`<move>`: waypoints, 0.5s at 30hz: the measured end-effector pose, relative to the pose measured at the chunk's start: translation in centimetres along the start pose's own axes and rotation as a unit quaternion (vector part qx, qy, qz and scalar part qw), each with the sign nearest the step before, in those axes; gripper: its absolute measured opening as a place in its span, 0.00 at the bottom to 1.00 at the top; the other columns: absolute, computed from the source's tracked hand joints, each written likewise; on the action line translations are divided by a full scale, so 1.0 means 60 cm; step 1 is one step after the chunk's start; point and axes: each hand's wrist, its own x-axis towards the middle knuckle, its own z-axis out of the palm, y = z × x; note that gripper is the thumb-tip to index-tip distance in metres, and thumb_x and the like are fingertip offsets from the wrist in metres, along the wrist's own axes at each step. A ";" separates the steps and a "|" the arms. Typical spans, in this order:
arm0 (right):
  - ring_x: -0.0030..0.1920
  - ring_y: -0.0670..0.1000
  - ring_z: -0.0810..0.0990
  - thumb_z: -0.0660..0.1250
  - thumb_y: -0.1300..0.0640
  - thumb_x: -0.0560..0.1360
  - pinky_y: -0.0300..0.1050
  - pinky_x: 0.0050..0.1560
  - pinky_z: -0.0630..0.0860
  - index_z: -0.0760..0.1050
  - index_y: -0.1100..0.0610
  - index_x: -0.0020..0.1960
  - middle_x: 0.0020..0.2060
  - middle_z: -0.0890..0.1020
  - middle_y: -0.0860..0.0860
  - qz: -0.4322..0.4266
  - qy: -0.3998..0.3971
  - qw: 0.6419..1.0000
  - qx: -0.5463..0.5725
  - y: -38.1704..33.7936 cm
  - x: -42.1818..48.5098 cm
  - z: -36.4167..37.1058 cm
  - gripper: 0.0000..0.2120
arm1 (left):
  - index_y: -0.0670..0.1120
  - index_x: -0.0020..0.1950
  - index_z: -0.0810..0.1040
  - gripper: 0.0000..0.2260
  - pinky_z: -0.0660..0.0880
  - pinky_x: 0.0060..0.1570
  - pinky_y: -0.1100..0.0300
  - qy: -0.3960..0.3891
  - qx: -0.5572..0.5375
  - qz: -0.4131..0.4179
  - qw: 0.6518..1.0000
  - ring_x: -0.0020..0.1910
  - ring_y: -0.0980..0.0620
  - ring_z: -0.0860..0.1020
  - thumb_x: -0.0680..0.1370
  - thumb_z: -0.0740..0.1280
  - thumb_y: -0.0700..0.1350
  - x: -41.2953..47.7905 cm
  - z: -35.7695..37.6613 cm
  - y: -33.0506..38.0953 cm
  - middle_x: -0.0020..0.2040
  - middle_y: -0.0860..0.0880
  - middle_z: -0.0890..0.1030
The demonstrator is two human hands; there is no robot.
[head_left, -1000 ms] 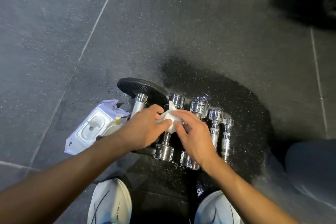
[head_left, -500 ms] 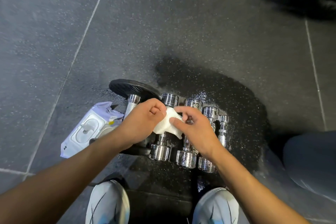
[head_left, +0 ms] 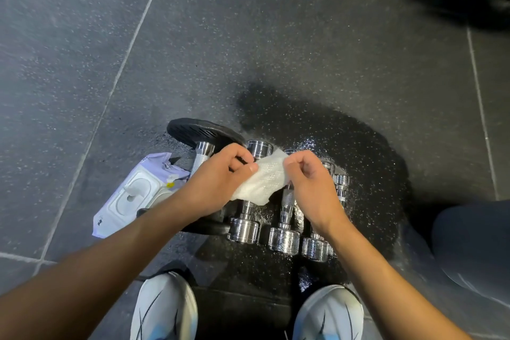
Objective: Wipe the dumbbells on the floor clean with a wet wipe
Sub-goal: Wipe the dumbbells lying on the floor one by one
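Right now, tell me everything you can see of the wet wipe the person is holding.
The wet wipe is a white sheet with a fine embossed texture, looking thin and damp. It is spread partly open, its lower edge crumpled. The left hand pinches its left side and the right hand pinches its upper right corner, holding it stretched above the row of chrome dumbbells. It hangs tilted between the hands, seemingly clear of the metal below.

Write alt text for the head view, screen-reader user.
Seen from above, a person's left hand and right hand pinch a white textured wet wipe stretched between them over a row of shiny chrome dumbbells on a dark speckled rubber floor. A white and lilac wipes pack lies to the left.
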 end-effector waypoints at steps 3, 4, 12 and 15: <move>0.30 0.51 0.75 0.58 0.49 0.85 0.55 0.33 0.75 0.72 0.50 0.49 0.36 0.81 0.56 -0.040 0.038 0.994 -0.091 -0.003 0.000 0.009 0.09 | 0.52 0.52 0.79 0.10 0.76 0.39 0.57 -0.023 -0.029 -0.051 0.998 0.38 0.54 0.80 0.78 0.71 0.57 -0.001 -0.007 -0.001 0.47 0.46 0.83; 0.27 0.48 0.71 0.58 0.49 0.85 0.54 0.28 0.71 0.72 0.51 0.49 0.34 0.80 0.56 -0.054 0.043 0.990 -0.121 -0.003 0.002 0.013 0.09 | 0.51 0.52 0.80 0.12 0.77 0.40 0.57 -0.045 -0.031 -0.063 0.997 0.39 0.55 0.81 0.77 0.72 0.58 -0.001 -0.013 0.001 0.47 0.47 0.84; 0.26 0.48 0.71 0.54 0.49 0.86 0.51 0.25 0.69 0.68 0.52 0.50 0.30 0.77 0.49 -0.116 0.082 0.953 -0.268 -0.007 0.038 0.017 0.10 | 0.46 0.50 0.82 0.16 0.78 0.44 0.51 -0.046 0.055 -0.136 0.988 0.45 0.45 0.84 0.78 0.71 0.58 0.005 -0.024 -0.015 0.45 0.46 0.85; 0.29 0.51 0.71 0.54 0.47 0.86 0.51 0.27 0.68 0.67 0.51 0.50 0.32 0.77 0.50 -0.130 0.084 0.944 -0.292 0.000 0.068 0.021 0.10 | 0.48 0.58 0.76 0.14 0.76 0.50 0.50 0.015 0.209 -0.119 0.970 0.50 0.45 0.79 0.81 0.66 0.57 0.009 -0.016 -0.017 0.49 0.49 0.80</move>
